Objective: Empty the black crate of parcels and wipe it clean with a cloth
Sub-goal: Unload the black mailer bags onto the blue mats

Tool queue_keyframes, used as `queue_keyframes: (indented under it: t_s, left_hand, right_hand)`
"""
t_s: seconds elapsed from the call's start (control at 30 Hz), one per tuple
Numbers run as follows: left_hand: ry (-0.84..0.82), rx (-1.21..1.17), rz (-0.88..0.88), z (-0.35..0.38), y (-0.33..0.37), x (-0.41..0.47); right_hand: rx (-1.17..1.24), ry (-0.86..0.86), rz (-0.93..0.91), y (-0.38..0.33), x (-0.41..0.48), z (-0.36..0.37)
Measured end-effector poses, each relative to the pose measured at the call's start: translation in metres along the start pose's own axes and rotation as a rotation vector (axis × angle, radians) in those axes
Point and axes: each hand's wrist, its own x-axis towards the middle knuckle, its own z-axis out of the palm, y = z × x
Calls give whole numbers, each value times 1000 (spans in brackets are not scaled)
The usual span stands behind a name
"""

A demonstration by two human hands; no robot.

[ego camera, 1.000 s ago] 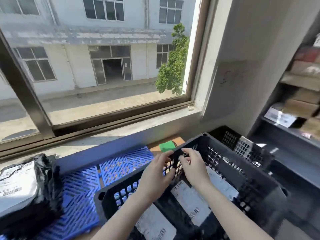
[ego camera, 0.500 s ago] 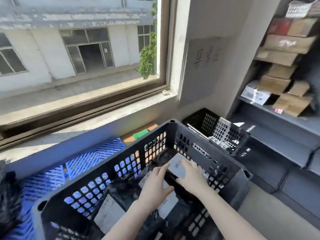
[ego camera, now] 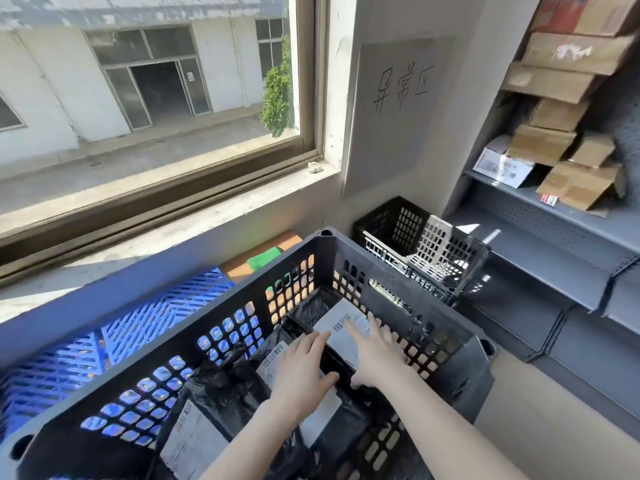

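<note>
The black crate [ego camera: 398,268] with perforated walls fills the lower middle of the view. Inside lie several black plastic parcels with white barcode labels. My left hand [ego camera: 304,368] rests flat on a parcel [ego camera: 273,360] near the crate's middle, fingers straight. My right hand [ego camera: 375,355] lies with spread fingers on the far parcel [ego camera: 341,325] with the large white label, thumb down at the parcel's near edge. A green cloth [ego camera: 265,259] lies on a wooden surface behind the crate.
A blue plastic pallet [ego camera: 138,323] sits left of the crate. A smaller black basket [ego camera: 391,220] stands behind it to the right. Grey metal shelves [ego camera: 554,209] with cardboard boxes [ego camera: 575,183] line the right side. The window sill [ego camera: 173,209] runs along the back.
Both hands went from the crate's far wall down onto the parcels inside. The view turned right, so the parcel pile at the left is out of sight.
</note>
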Motion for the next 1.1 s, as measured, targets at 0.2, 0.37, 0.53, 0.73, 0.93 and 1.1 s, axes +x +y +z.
queue_keyframes:
  t_s: [0.2, 0.37, 0.53, 0.73, 0.93, 1.1]
  left_hand:
    - [7, -47, 4, -5, -3, -1]
    - [62, -106, -1, -10, -3, -7]
    - [111, -115, -14, -12, -3, -14]
    - [194, -183, -1, -26, -2, -21]
    - [303, -234, 13, -50, 4, -30]
    - [349, -283, 97, -68, 14, -40]
  right_hand:
    - [15, 50, 15, -4, -1, -4]
    - [36, 114, 41, -7, -7, -6]
    - [127, 238, -9, -11, -15, -10]
    - [296, 388, -111, -14, -33, -22]
    - [401, 522, -149, -14, -58, -36]
    - [461, 659, -200, -16, -79, -48]
